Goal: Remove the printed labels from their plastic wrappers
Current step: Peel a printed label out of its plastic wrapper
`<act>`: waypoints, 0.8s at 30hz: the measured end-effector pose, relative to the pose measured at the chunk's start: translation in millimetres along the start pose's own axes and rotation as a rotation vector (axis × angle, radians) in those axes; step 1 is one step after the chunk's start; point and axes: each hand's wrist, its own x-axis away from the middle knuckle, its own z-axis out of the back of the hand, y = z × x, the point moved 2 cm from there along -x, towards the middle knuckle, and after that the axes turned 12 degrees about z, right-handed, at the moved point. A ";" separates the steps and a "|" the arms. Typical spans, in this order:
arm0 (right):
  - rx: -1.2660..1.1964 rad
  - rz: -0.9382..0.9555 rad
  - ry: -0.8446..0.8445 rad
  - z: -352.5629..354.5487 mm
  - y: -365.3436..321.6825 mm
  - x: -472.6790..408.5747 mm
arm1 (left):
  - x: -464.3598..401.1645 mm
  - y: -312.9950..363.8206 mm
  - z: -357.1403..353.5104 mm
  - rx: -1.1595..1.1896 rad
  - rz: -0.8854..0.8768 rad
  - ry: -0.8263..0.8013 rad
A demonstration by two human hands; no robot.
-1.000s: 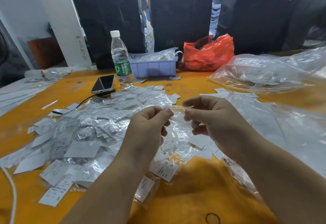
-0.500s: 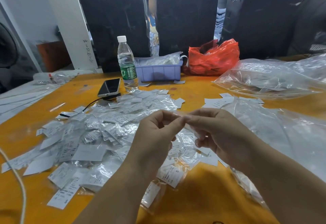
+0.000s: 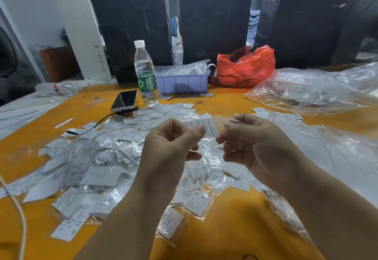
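Orange worktop (image 3: pixel 235 227) strewn with wrapped labels (image 3: pixel 106 157), black-wrapped bales behind. My left hand (image 3: pixel 171 147) pinches a printed label (image 3: pixel 206 127) above the heap, fingers (image 3: pixel 199 131) clamped on one end. My right hand (image 3: pixel 255 143) pinches its clear wrapper (image 3: pixel 223 121) at the other end.

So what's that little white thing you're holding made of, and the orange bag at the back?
The label looks like thin matte white paper: printed text, flat, held between the left hand and right hand. The orange-red bag looks like thin glossy plastic film: crinkled, shiny, slightly see-through.
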 end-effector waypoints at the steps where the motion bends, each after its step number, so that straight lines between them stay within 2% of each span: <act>1: -0.004 0.000 0.006 0.7 1.2 -0.2 | -0.7 -1.3 0.6 -0.015 -0.002 0.005; 13: 0.035 0.039 -0.057 -1.5 3.3 1.9 | -3.1 -7.5 0.5 0.000 0.040 0.022; 21: 0.083 -0.020 -0.146 -8.9 8.6 6.3 | -4.3 -11.7 -4.8 0.007 0.049 -0.121; 24: 0.096 -0.022 -0.113 -7.5 8.1 6.1 | -6.7 -13.3 -4.0 0.052 0.078 -0.247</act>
